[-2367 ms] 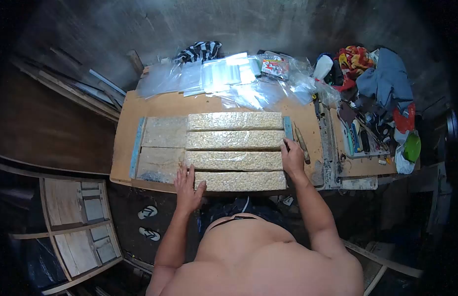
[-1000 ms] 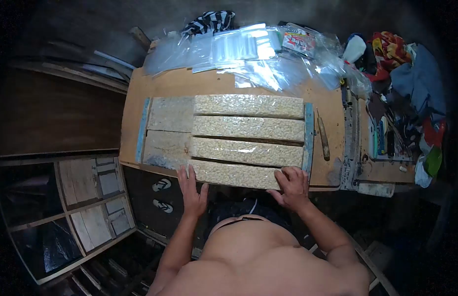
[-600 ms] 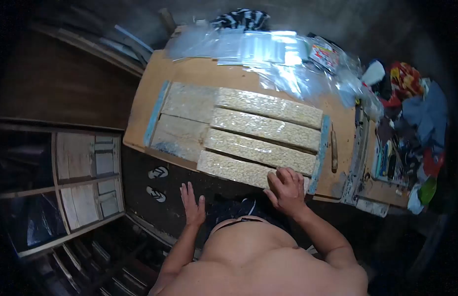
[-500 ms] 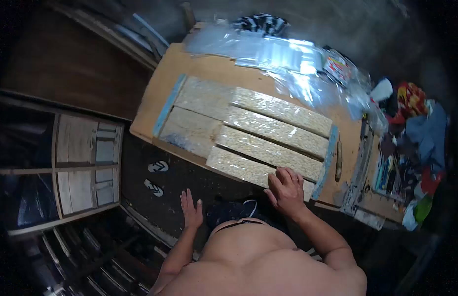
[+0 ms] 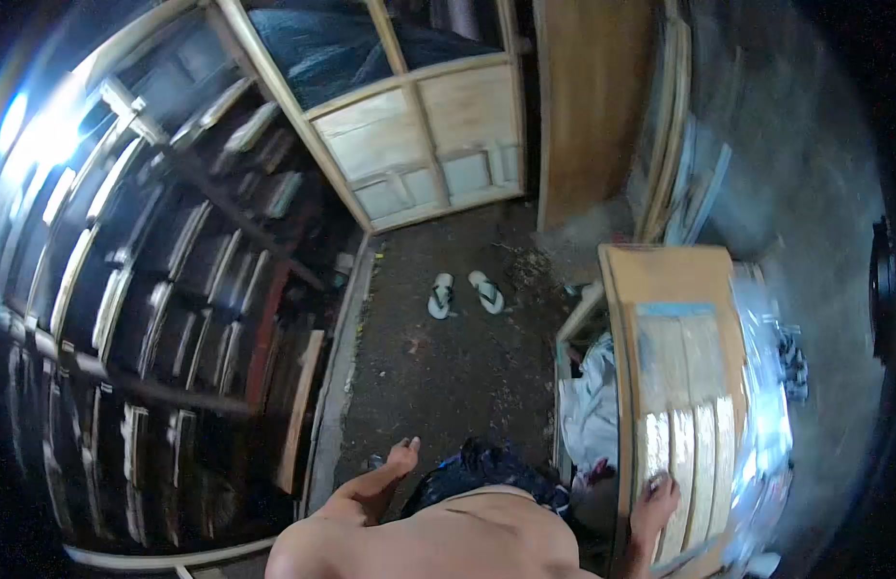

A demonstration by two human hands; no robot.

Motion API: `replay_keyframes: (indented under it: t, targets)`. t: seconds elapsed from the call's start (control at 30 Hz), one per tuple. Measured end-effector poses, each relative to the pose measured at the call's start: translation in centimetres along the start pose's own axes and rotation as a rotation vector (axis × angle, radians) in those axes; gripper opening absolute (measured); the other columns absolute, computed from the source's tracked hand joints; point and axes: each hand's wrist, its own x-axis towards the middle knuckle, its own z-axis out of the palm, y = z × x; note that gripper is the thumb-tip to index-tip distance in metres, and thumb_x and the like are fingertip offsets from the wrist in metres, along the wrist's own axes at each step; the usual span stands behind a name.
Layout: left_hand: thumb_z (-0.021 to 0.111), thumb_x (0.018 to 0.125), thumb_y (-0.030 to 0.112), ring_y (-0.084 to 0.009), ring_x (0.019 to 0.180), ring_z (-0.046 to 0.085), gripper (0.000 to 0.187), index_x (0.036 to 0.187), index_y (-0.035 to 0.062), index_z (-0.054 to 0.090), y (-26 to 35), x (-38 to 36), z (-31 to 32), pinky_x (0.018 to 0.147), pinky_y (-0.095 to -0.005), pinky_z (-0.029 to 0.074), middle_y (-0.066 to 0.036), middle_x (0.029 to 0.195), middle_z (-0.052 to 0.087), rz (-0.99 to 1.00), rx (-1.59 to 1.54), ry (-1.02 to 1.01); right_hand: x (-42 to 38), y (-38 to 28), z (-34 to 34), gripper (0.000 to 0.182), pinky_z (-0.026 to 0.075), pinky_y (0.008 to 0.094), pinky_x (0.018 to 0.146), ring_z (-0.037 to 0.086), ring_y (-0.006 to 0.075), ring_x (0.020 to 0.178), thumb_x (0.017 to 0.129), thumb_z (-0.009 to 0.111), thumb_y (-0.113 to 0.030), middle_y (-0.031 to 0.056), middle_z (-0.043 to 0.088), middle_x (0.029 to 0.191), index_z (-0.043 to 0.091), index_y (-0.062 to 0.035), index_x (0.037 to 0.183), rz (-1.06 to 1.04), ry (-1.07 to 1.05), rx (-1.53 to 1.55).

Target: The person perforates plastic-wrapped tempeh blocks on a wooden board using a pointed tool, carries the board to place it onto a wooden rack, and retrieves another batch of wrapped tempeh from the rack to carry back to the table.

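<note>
My right hand [image 5: 657, 502] rests on or just above the nearest of several long, wrapped pale blocks [image 5: 701, 463], its fingers bent; whether it grips anything is too small to tell. These blocks lie side by side on a board with a blue end strip [image 5: 675, 310], on the tan table [image 5: 617, 280] at the right. Away from the table, my left hand [image 5: 403, 452] hangs low over the dark floor beside my body, with nothing visible in it and its fingers partly apart.
Two flip-flops [image 5: 464, 295] lie on the dark floor ahead. Slatted racks [image 5: 187, 241] fill the left side. A wooden panelled frame [image 5: 419, 145] stands at the back, and a white sack [image 5: 591, 405] sits beside the table. Clear plastic [image 5: 764, 405] covers the table's far side.
The view has turned left, so the table now sits at the right and the racks show fully. My right hand remains by the nearest block. My left hand's spread fingers have relaxed.
</note>
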Motion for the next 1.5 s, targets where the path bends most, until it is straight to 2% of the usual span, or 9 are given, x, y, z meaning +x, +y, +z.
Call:
replay_keyframes:
  t: [0.17, 0.4, 0.5, 0.73, 0.8, 0.97, 1.13, 1.23, 1.5]
  targets:
    - [0.04, 0.095, 0.058, -0.0373, 0.133, 0.044, 0.075, 0.135, -0.0056, 0.049, -6.9, 3.5, 1.3, 0.111, -0.0379, 0.033, -0.027, 0.138, 0.05, 0.087, -0.069, -0.07, 0.3, 0.5, 1.0, 0.04, 0.042, 0.0499, 0.091, 0.052, 0.0419, 0.106, 0.08, 0.065, -0.006, 0.0236, 0.055, 0.113, 0.056, -0.0011, 0.118, 0.138, -0.126, 0.091]
    - [0.038, 0.094, 0.06, -0.0382, 0.129, 0.048, 0.072, 0.134, 0.0022, 0.053, -8.0, 1.5, -2.7, 0.109, -0.0411, 0.036, -0.024, 0.135, 0.053, -0.144, -0.261, -0.063, -0.2, -0.9, 1.3, 0.004, 0.042, 0.0424, 0.062, 0.05, 0.0277, 0.063, 0.088, 0.058, -0.001, 0.0141, 0.058, 0.072, 0.061, -0.0038, 0.087, -0.314, 0.128, -0.041]
    - [0.035, 0.095, 0.06, -0.0381, 0.127, 0.05, 0.071, 0.129, 0.0017, 0.058, -9.0, 0.8, -3.2, 0.107, -0.0428, 0.037, -0.024, 0.132, 0.056, -0.176, -0.258, -0.003, -0.3, -0.4, 1.5, 0.006, 0.037, 0.0447, 0.055, 0.044, 0.028, 0.058, 0.088, 0.057, -0.003, 0.0153, 0.054, 0.066, 0.061, -0.0016, 0.083, -0.105, 0.008, -0.068]
    - [0.031, 0.097, 0.059, -0.0377, 0.123, 0.053, 0.071, 0.122, 0.0, 0.062, -11.2, -0.2, -2.8, 0.103, -0.045, 0.039, -0.021, 0.13, 0.059, -0.259, -0.322, -0.048, 1.8, 7.4, 4.2, 0.022, 0.049, 0.0438, 0.072, 0.06, 0.0315, 0.082, 0.088, 0.068, -0.024, 0.0184, 0.064, 0.092, 0.066, -0.0023, 0.093, -0.385, 0.114, -0.333]
    - [0.032, 0.098, 0.058, -0.0373, 0.124, 0.052, 0.069, 0.126, 0.0015, 0.06, -11.5, -1.4, -2.2, 0.105, -0.0443, 0.039, -0.021, 0.132, 0.057, -0.31, -0.467, -0.067, 2.1, 1.4, 2.7, 0.031, 0.05, 0.0434, 0.074, 0.062, 0.0319, 0.082, 0.088, 0.069, -0.03, 0.0181, 0.066, 0.093, 0.067, -0.0006, 0.098, 0.037, 0.141, -0.18]
    - [0.031, 0.098, 0.056, -0.0375, 0.124, 0.052, 0.066, 0.125, 0.003, 0.06, -12.3, -2.9, -0.3, 0.105, -0.045, 0.038, -0.021, 0.13, 0.058, -0.27, -0.423, 0.133, 6.8, -3.3, 4.6, 0.039, 0.051, 0.0449, 0.081, 0.063, 0.0369, 0.088, 0.079, 0.079, -0.021, 0.0236, 0.066, 0.097, 0.065, 0.0063, 0.103, -0.411, 0.315, -0.218]
    - [0.033, 0.097, 0.059, -0.0389, 0.123, 0.052, 0.068, 0.12, 0.004, 0.064, -14.7, -5.3, 4.1, 0.106, -0.044, 0.038, -0.022, 0.127, 0.059, -0.268, -0.388, 0.151, 10.7, -7.7, 7.0, 0.036, 0.049, 0.0459, 0.084, 0.06, 0.0374, 0.097, 0.078, 0.078, -0.018, 0.0221, 0.065, 0.099, 0.064, 0.0051, 0.102, -0.445, 0.192, 0.017]
    - [0.036, 0.095, 0.062, -0.0371, 0.124, 0.052, 0.068, 0.121, 0.006, 0.064, -15.6, -7.3, 6.1, 0.106, -0.0422, 0.038, -0.021, 0.129, 0.059, -0.324, -0.394, 0.075, 12.9, -4.6, 10.8, 0.048, 0.037, 0.0481, 0.104, 0.044, 0.0423, 0.122, 0.084, 0.067, -0.015, 0.0277, 0.047, 0.13, 0.052, 0.0032, 0.126, -0.371, 0.03, -0.011]
    - [0.039, 0.095, 0.06, -0.0339, 0.125, 0.053, 0.067, 0.122, 0.0041, 0.064, -12.1, -12.7, 7.9, 0.105, -0.0427, 0.039, -0.021, 0.13, 0.058, -0.468, -0.452, 0.099, 9.7, -8.6, 7.5, 0.048, 0.037, 0.0496, 0.102, 0.043, 0.0431, 0.124, 0.081, 0.066, -0.007, 0.0259, 0.048, 0.129, 0.05, 0.0019, 0.125, -0.469, -0.113, 0.228]
